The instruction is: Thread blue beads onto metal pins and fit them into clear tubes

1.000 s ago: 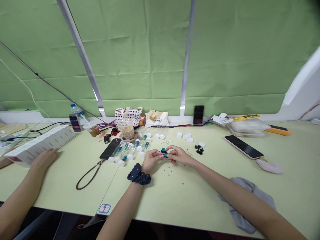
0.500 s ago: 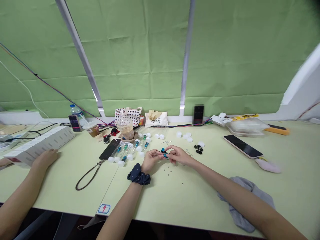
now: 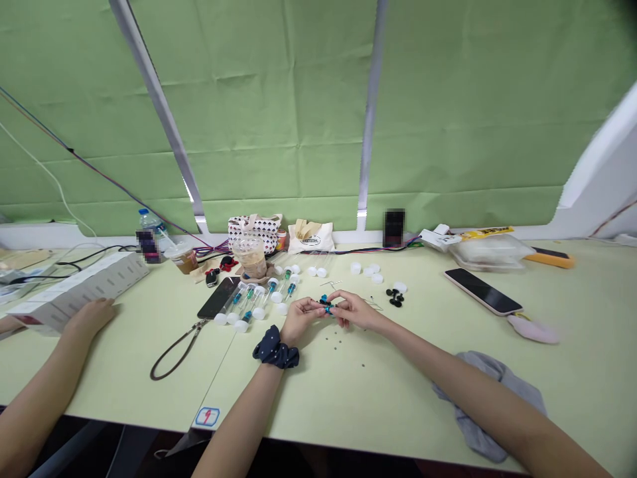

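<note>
At the far left, a co-worker's hand (image 3: 89,317) rests on a long white cardboard carton (image 3: 79,285), its fingers flat and relaxed. On the pale green laminate table (image 3: 149,378) lies a black smartphone (image 3: 217,297) with a thin brown wrist strap (image 3: 175,355), and just beside it lie clear plastic tubes (image 3: 253,300) with round white caps, teal parts showing inside them. Near the middle, the person's left hand (image 3: 298,318), a navy polka-dot fabric scrunchie (image 3: 275,355) around its wrist, meets the right hand (image 3: 357,310). The fingertips of both are closed on a small teal-and-black piece (image 3: 326,306), too small to make out its exact form. Tiny dark beads (image 3: 338,344) lie scattered nearer the table edge. Further right sit glossy black oval pieces (image 3: 395,297) and loose white plastic caps (image 3: 363,272), then a dark-screened smartphone (image 3: 482,291) and, on the near side, a crumpled grey cloth (image 3: 470,418)
</note>
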The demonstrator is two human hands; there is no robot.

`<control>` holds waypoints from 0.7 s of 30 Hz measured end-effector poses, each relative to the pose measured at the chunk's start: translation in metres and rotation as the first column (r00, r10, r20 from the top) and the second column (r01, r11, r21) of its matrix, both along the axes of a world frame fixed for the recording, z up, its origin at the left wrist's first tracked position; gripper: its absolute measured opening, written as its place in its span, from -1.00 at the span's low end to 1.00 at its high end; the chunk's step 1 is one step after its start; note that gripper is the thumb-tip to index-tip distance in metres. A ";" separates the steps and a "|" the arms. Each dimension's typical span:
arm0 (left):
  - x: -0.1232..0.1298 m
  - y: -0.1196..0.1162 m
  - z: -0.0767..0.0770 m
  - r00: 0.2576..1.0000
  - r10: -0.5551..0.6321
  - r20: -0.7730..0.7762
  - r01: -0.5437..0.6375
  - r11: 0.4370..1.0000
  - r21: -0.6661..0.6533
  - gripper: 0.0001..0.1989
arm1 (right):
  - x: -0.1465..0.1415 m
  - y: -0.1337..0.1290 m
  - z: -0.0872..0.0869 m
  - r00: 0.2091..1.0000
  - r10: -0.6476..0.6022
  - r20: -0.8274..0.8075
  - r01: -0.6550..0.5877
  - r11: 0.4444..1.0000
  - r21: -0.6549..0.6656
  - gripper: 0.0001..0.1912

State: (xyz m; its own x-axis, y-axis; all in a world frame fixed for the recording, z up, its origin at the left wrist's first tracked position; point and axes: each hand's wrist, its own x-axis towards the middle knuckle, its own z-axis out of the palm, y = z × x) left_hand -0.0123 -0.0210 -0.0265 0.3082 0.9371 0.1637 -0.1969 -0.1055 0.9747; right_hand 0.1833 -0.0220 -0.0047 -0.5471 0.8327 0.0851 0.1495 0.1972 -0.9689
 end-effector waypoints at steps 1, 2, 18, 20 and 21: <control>0.000 0.000 0.000 1.000 0.002 0.007 -0.002 1.000 -0.002 -0.72 | 0.000 -0.001 0.000 1.000 0.014 0.003 -0.014 1.000 0.004 -0.58; -0.001 0.000 0.000 1.000 0.002 0.009 -0.002 1.000 -0.004 -0.72 | 0.000 -0.001 0.000 1.000 0.018 0.003 -0.018 1.000 0.006 -0.58; 0.000 0.000 0.001 1.000 -0.016 0.009 0.016 1.000 -0.001 -0.72 | 0.001 0.000 -0.002 1.000 0.010 -0.016 -0.010 1.000 0.016 -0.61; -0.001 0.001 0.001 1.000 -0.026 0.002 0.026 1.000 0.005 -0.73 | 0.000 0.000 -0.002 1.000 0.007 -0.016 -0.007 1.000 0.012 -0.61; -0.001 0.000 0.001 1.000 -0.028 -0.002 0.028 1.000 0.007 -0.73 | 0.000 0.000 -0.002 1.000 0.003 -0.016 -0.003 1.000 0.009 -0.61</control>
